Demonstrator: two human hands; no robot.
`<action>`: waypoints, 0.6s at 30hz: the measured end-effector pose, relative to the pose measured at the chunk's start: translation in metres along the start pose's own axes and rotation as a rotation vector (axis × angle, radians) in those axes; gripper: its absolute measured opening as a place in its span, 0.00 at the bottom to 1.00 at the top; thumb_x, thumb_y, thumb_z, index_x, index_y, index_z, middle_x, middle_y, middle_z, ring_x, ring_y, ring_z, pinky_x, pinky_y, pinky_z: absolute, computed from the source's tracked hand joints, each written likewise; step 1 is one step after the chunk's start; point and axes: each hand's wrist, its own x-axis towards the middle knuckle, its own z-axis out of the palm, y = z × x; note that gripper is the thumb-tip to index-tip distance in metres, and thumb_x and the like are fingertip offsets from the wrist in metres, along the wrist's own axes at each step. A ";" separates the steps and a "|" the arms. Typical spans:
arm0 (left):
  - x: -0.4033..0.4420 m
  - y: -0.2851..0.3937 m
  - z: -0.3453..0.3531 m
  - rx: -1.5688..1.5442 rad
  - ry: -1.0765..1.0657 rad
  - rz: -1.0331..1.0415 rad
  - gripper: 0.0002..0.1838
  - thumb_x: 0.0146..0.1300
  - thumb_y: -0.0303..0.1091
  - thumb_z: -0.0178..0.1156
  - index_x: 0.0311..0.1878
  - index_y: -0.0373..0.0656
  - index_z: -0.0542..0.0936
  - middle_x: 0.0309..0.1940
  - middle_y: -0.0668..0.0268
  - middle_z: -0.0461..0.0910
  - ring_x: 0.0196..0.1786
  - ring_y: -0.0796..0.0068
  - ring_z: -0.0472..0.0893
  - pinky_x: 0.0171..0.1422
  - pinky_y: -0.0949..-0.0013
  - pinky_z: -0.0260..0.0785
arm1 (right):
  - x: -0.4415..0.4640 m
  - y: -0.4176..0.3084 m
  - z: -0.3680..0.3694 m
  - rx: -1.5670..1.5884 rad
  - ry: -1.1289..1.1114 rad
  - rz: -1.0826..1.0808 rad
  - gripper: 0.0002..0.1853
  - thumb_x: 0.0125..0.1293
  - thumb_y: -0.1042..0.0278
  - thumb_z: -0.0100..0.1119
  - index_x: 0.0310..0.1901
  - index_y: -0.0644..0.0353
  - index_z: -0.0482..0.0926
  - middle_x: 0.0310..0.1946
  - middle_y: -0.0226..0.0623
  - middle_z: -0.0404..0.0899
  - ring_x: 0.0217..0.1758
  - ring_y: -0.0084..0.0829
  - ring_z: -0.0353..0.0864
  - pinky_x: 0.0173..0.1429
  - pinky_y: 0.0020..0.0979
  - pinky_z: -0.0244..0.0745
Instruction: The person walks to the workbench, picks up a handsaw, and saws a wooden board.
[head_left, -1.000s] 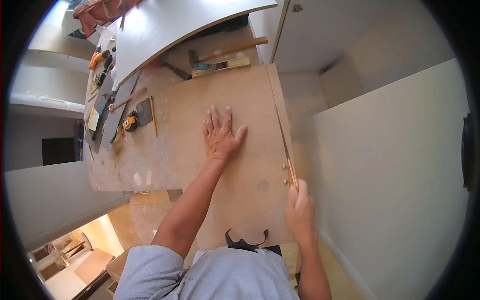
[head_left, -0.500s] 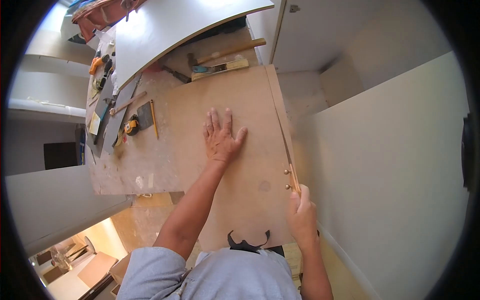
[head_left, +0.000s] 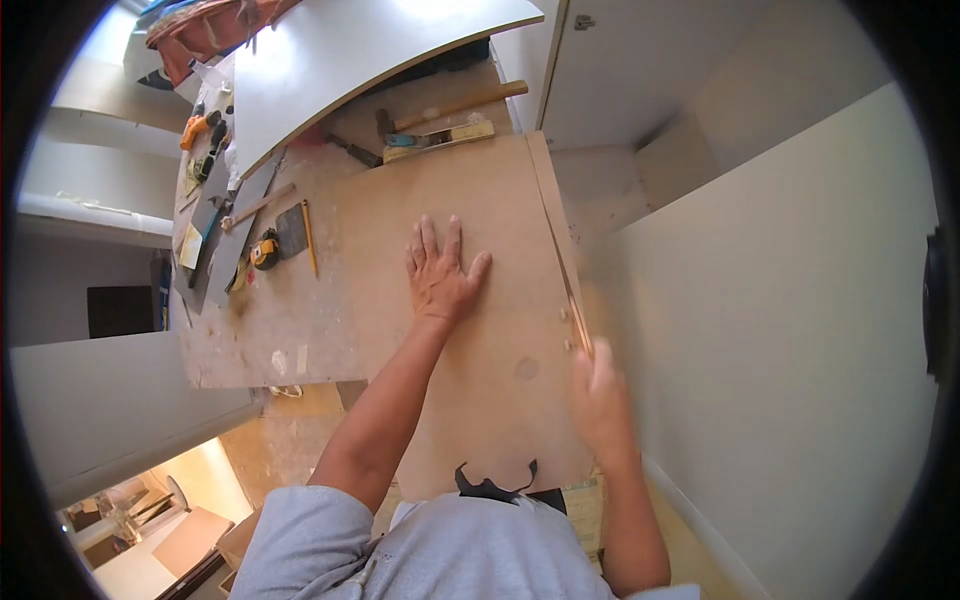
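My left hand [head_left: 442, 272] lies flat on a thin brown board [head_left: 490, 370], fingers spread, holding nothing. At the board's right edge my right hand [head_left: 602, 398] is closed round the handle of a saw-like tool [head_left: 582, 325], blurred by motion. Two small round knobs [head_left: 566, 345] show just left of the tool. From there a narrow slit runs up the board, with a thin strip [head_left: 548, 185] along its right side. The tool's blade is mostly hidden.
Left on the worktable [head_left: 330, 350] are a tape measure [head_left: 265, 250], a pencil [head_left: 310, 240] and an orange tool [head_left: 195, 130]. Beyond the board lie a hammer [head_left: 460, 103] and a plane-like tool [head_left: 440, 138]. A white panel [head_left: 370, 50] overhangs them; a pale panel [head_left: 770, 330] stands right.
My right hand and the tool moved toward me, then away again up the board's edge. My left hand stays flat in the same place on the board.
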 end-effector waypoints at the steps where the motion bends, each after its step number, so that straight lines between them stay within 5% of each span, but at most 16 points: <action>1: 0.004 0.003 -0.002 0.001 -0.002 -0.004 0.46 0.71 0.69 0.55 0.86 0.57 0.62 0.87 0.48 0.49 0.89 0.48 0.45 0.90 0.46 0.36 | 0.000 0.002 -0.001 -0.002 -0.004 0.000 0.22 0.84 0.50 0.44 0.59 0.63 0.73 0.48 0.70 0.83 0.55 0.72 0.80 0.58 0.64 0.75; 3: 0.001 0.005 -0.007 0.019 -0.031 -0.014 0.46 0.71 0.69 0.55 0.86 0.56 0.62 0.87 0.47 0.48 0.89 0.48 0.44 0.90 0.45 0.36 | -0.003 0.008 0.002 0.000 -0.019 0.010 0.21 0.84 0.51 0.44 0.59 0.62 0.73 0.48 0.69 0.83 0.54 0.72 0.81 0.57 0.63 0.76; 9: 0.002 0.005 -0.005 0.024 -0.023 -0.016 0.45 0.71 0.68 0.55 0.85 0.55 0.63 0.87 0.45 0.48 0.89 0.48 0.45 0.90 0.45 0.36 | 0.183 -0.048 0.040 -0.174 0.139 -0.111 0.23 0.84 0.50 0.43 0.56 0.64 0.76 0.50 0.67 0.84 0.58 0.69 0.82 0.60 0.62 0.75; 12: 0.000 0.002 -0.004 -0.001 0.017 0.017 0.45 0.71 0.68 0.56 0.85 0.55 0.63 0.87 0.46 0.48 0.89 0.48 0.45 0.90 0.46 0.36 | 0.172 -0.026 0.034 -0.091 0.101 -0.179 0.24 0.84 0.50 0.43 0.58 0.66 0.75 0.50 0.68 0.84 0.58 0.69 0.81 0.60 0.61 0.75; 15: -0.002 0.002 -0.003 -0.005 0.043 0.019 0.45 0.71 0.68 0.56 0.85 0.56 0.63 0.86 0.46 0.51 0.88 0.44 0.49 0.88 0.43 0.40 | 0.038 -0.028 -0.004 -0.044 0.005 -0.037 0.24 0.84 0.52 0.44 0.63 0.66 0.72 0.49 0.70 0.83 0.56 0.70 0.81 0.59 0.62 0.76; 18: -0.001 0.001 0.000 -0.003 0.035 0.020 0.45 0.71 0.68 0.56 0.85 0.55 0.63 0.86 0.45 0.51 0.88 0.43 0.49 0.88 0.43 0.39 | -0.003 -0.003 -0.010 -0.040 -0.024 0.018 0.23 0.84 0.52 0.45 0.63 0.65 0.71 0.48 0.70 0.83 0.55 0.71 0.81 0.57 0.63 0.76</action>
